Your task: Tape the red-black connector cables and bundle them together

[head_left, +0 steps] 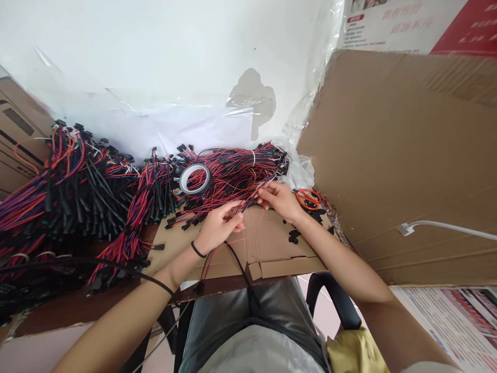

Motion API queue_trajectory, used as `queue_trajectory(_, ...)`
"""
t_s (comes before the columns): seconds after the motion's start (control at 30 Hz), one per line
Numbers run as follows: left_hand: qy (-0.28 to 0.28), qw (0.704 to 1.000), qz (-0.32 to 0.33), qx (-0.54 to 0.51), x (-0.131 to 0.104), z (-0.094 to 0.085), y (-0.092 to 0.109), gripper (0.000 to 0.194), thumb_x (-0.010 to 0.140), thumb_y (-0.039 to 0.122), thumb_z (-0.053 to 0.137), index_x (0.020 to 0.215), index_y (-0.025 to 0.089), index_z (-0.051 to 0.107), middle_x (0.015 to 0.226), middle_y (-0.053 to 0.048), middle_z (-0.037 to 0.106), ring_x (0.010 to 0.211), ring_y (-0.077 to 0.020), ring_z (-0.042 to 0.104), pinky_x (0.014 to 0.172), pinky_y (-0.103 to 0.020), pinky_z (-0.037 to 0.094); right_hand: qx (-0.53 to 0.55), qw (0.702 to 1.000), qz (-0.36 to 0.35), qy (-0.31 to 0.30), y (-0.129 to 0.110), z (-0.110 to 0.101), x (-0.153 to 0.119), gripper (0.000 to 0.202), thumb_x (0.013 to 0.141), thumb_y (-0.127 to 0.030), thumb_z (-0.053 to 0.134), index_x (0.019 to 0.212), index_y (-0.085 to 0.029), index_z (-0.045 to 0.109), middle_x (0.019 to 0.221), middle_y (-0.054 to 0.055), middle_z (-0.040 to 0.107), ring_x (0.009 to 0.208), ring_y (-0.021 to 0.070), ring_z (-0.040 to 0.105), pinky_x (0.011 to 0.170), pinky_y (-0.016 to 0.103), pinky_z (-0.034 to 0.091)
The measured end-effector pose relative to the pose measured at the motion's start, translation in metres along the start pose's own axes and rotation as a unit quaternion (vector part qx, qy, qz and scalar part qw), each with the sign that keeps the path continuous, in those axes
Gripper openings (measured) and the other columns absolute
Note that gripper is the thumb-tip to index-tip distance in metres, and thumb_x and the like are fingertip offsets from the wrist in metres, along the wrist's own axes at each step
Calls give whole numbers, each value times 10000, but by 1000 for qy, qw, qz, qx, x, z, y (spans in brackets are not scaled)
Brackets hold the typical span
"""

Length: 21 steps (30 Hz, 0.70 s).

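My left hand [222,224] pinches a thin red and black wire lead [251,199] above the cardboard mat. At the lead's upper right end, my right hand [278,199] has its fingers closed on the same wires. Just behind both hands lies a thick bundle of red and black wires [236,160] with black connectors, bound by a white tie. On the bundle rests a roll of black tape [195,179]. More wire [207,264] hangs below my left hand toward the table edge. The fingertips partly hide the wire ends.
Large heaps of wire harnesses [89,191] fill the left side. Orange-handled scissors [308,199] and small black pieces [294,237] lie right of my right hand. A cardboard mat [267,243] covers the table. Tall cardboard [404,155] walls the right, with a white cable [446,224] against it.
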<state>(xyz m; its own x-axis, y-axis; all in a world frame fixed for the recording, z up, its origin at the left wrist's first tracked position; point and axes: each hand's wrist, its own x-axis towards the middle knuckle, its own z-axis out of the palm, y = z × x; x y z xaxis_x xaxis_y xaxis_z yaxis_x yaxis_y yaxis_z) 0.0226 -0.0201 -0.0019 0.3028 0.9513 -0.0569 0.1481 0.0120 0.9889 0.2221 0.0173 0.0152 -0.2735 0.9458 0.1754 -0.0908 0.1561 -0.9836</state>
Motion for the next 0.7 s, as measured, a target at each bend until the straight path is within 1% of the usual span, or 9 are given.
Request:
queue_trajectory(0.07, 17, 997, 53, 57, 0, 0, -1, 511, 773, 441, 634, 1174, 124, 630, 795, -61, 700, 741, -194, 678, 723, -352, 556, -1, 1000, 5, -2, 1, 0, 0, 304, 726, -451, 695, 783, -170, 594, 683, -14, 608, 522, 64, 486, 421, 187, 382)
queue_trajectory(0.13, 47, 987, 112, 107, 0, -1, 0, 371, 790, 406, 603, 1036, 145, 697, 896, -83, 707, 833, -200, 660, 773, -343, 527, -5, 1000, 14, -1, 2, 1, 0, 301, 726, -445, 690, 783, -170, 582, 686, -13, 611, 518, 63, 476, 411, 184, 358)
queue_trajectory(0.17, 66, 981, 135, 125, 0, -1, 1, 318, 789, 389, 596, 967, 154, 713, 915, -83, 703, 853, -198, 646, 777, -332, 512, -7, 1000, 18, 2, 3, 2, 0, 296, 725, -440, 689, 778, -171, 576, 683, -12, 612, 518, 63, 474, 410, 182, 351)
queue_trajectory(0.23, 93, 974, 151, 138, 1, -2, 5, 243, 773, 366, 599, 850, 162, 707, 872, -69, 685, 820, -181, 617, 743, -305, 487, -12, 1000, 26, 8, 3, 4, -1, 282, 722, -426, 684, 758, -174, 563, 671, -12, 613, 518, 66, 472, 413, 181, 341)
queue_trajectory(0.3, 92, 981, 124, 119, 1, -3, 8, 194, 738, 350, 626, 778, 164, 660, 800, -39, 651, 744, -154, 582, 698, -280, 464, -18, 999, 38, 10, 4, 6, -1, 258, 723, -404, 674, 741, -177, 553, 653, -18, 605, 512, 66, 461, 421, 182, 332)
queue_trajectory(0.4, 49, 995, 70, 58, 0, -4, 12, 181, 677, 318, 664, 717, 166, 575, 734, 7, 592, 691, -121, 533, 694, -259, 435, -23, 998, 59, 11, 2, 9, -3, 215, 722, -363, 659, 724, -180, 545, 626, -31, 583, 505, 62, 443, 443, 183, 321)
queue_trajectory(0.5, -5, 999, 50, 14, -1, -5, 13, 192, 647, 285, 668, 690, 168, 523, 682, 34, 534, 659, -102, 488, 669, -243, 405, -9, 996, 86, 16, 2, 11, -3, 180, 702, -324, 652, 717, -180, 546, 594, -48, 553, 491, 56, 427, 446, 182, 298)
queue_trajectory(0.6, -67, 997, 39, -17, -2, -5, 14, 217, 650, 249, 671, 725, 172, 482, 714, 22, 568, 666, -99, 504, 641, -232, 392, 52, 991, 118, 22, 4, 11, -2, 156, 665, -276, 652, 711, -175, 543, 560, -67, 518, 459, 40, 392, 430, 174, 259)
queue_trajectory(0.7, -132, 991, -1, -35, -3, -4, 16, 236, 673, 232, 655, 764, 182, 443, 723, 0, 613, 671, -119, 565, 624, -239, 408, 136, 981, 136, 30, 7, 11, -1, 142, 642, -231, 648, 696, -169, 532, 537, -79, 499, 447, 27, 385, 437, 165, 288)
